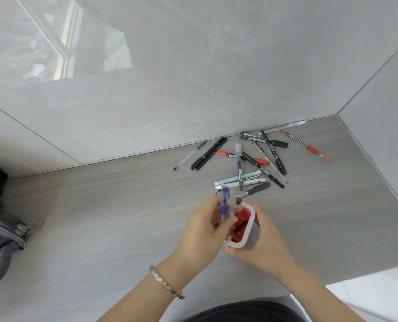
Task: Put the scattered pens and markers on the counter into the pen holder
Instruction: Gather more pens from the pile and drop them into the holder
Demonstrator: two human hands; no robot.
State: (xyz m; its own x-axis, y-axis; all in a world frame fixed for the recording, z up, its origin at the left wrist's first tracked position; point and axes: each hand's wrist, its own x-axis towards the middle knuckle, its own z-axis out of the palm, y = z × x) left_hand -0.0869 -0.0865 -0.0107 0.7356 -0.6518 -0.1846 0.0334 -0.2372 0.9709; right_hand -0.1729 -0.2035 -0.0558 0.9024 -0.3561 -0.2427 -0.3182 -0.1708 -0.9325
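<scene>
left hand [202, 228]: blue pen [224, 203] | right hand [260, 242]: pen holder [245, 231]

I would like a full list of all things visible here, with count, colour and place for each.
Scattered pens and markers: more than a dozen, exact count unclear; black, red, clear, mint, white; piled on the counter near the back wall.
Red-tipped clear pen: one, lying apart at the pile's right.
Blue-and-clear pen: one, held over the holder.
White pen holder with red inside: one, on the counter before the pile.
Grey wood-grain counter: one.
Grey fabric bag with zipper: one, left edge.
Rose-gold bracelet: one, left wrist.
Left hand: grips the blue pen.
Right hand: wraps the holder.
</scene>
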